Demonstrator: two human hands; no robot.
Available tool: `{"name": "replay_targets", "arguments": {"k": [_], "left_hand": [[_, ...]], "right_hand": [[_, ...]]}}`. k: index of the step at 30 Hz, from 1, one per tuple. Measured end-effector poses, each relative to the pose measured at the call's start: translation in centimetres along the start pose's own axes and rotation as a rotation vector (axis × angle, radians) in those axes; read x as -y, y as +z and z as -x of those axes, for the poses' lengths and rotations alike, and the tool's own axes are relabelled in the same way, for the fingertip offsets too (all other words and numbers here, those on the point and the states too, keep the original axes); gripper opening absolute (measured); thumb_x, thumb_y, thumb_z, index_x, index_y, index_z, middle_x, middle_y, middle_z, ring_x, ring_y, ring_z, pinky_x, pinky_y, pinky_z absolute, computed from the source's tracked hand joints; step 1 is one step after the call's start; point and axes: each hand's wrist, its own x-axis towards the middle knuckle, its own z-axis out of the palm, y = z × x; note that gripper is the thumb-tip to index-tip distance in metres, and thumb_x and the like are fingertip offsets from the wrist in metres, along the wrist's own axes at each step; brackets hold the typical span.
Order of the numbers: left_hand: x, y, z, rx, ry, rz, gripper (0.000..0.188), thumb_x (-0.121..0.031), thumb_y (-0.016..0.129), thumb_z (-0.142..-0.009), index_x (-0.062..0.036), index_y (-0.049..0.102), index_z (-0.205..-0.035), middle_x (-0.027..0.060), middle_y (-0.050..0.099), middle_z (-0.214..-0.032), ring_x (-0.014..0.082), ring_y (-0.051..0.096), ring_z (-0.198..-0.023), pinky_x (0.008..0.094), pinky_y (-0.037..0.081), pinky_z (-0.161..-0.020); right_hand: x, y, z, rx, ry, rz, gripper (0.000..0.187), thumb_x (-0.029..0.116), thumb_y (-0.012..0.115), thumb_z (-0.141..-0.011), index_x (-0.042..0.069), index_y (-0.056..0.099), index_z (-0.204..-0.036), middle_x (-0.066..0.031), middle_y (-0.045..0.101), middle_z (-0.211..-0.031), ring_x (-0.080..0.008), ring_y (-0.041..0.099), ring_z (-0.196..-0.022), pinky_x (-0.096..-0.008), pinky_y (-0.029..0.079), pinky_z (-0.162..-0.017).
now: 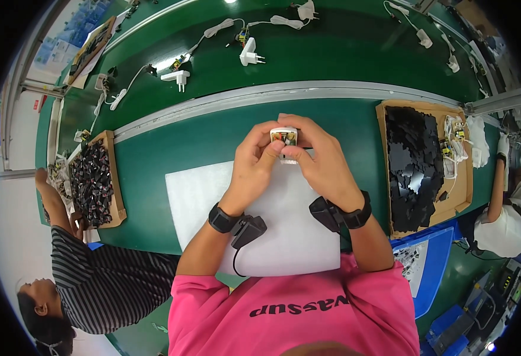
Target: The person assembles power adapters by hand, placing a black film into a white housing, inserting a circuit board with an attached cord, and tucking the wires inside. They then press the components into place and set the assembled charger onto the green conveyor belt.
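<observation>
Between both hands, above the far edge of a white foam sheet (272, 231), is a small white charger housing (284, 159). Its open side faces up and shows a circuit board with coloured parts inside. My left hand (254, 157) grips it from the left, thumb on its near part. From the other side my right hand (327, 160) holds it, with the thumb pressed near the left one and fingers curled round the far end. The fingertips hide part of the housing.
A cardboard tray of black sheet pieces (413, 169) and wired boards (450, 145) stands right. Another tray (118, 196) holds small dark parts at left. Beyond a metal rail (254, 92), white plug chargers (249, 53) with cables lie on a green belt. People work on both sides.
</observation>
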Motion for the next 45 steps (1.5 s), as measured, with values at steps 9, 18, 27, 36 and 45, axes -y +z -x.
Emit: {"name": "replay_targets", "arguments": {"k": [9, 18, 27, 36, 45], "left_hand": [[-1.3, 0.5, 0.0, -0.035, -0.153, 0.485, 0.039, -0.015, 0.046, -0.099, -0.0069, 0.040, -0.137, 0.0095, 0.053, -0.127, 0.0163, 0.052, -0.111, 0.0302, 0.043, -0.095], [-1.6, -0.2, 0.2, -0.101, -0.113, 0.555, 0.051, -0.018, 0.049, -0.099, -0.0118, 0.029, -0.146, 0.0077, 0.052, -0.126, 0.0156, 0.054, -0.108, 0.0314, 0.045, -0.093], [-1.7, -0.5, -0.3, -0.051, -0.182, 0.591, 0.052, -0.013, 0.044, -0.100, -0.0133, 0.025, -0.148, 0.0077, 0.054, -0.125, 0.0163, 0.057, -0.104, 0.0311, 0.049, -0.091], [-2.1, -0.5, -0.4, -0.065, -0.159, 0.582, 0.049, -0.016, 0.043, -0.101, -0.0095, 0.027, -0.146, 0.0182, 0.052, -0.131, 0.0202, 0.056, -0.111, 0.0315, 0.049, -0.091], [-1.0, -1.4, 0.0, -0.040, -0.063, 0.431, 0.039, -0.023, 0.040, -0.102, -0.0043, 0.041, -0.137, 0.0135, 0.056, -0.123, 0.0200, 0.058, -0.107, 0.0311, 0.048, -0.092]], "right_hand": [[-0.8, 0.4, -0.2, -0.169, -0.276, 0.414, 0.039, -0.002, 0.067, -0.077, 0.005, 0.059, -0.115, -0.0108, 0.058, -0.116, -0.0272, 0.062, -0.096, -0.0334, 0.053, -0.075], [0.8, 1.3, -0.1, -0.123, -0.360, 0.514, 0.048, -0.001, 0.070, -0.073, 0.006, 0.059, -0.120, -0.0091, 0.056, -0.126, -0.0267, 0.063, -0.100, -0.0319, 0.055, -0.073], [-0.1, 1.3, -0.3, -0.099, -0.410, 0.718, 0.054, -0.002, 0.069, -0.071, 0.007, 0.059, -0.123, -0.0056, 0.059, -0.127, -0.0222, 0.067, -0.090, -0.0292, 0.056, -0.066], [0.3, 1.6, 0.0, -0.071, -0.433, 0.808, 0.049, 0.000, 0.068, -0.073, 0.007, 0.060, -0.121, -0.0033, 0.060, -0.126, -0.0195, 0.067, -0.079, -0.0262, 0.054, -0.060], [0.2, 1.0, -0.2, -0.138, -0.473, 0.537, 0.045, 0.008, 0.070, -0.077, 0.006, 0.059, -0.121, -0.0093, 0.056, -0.128, -0.0232, 0.060, -0.092, -0.0303, 0.051, -0.074]]}}
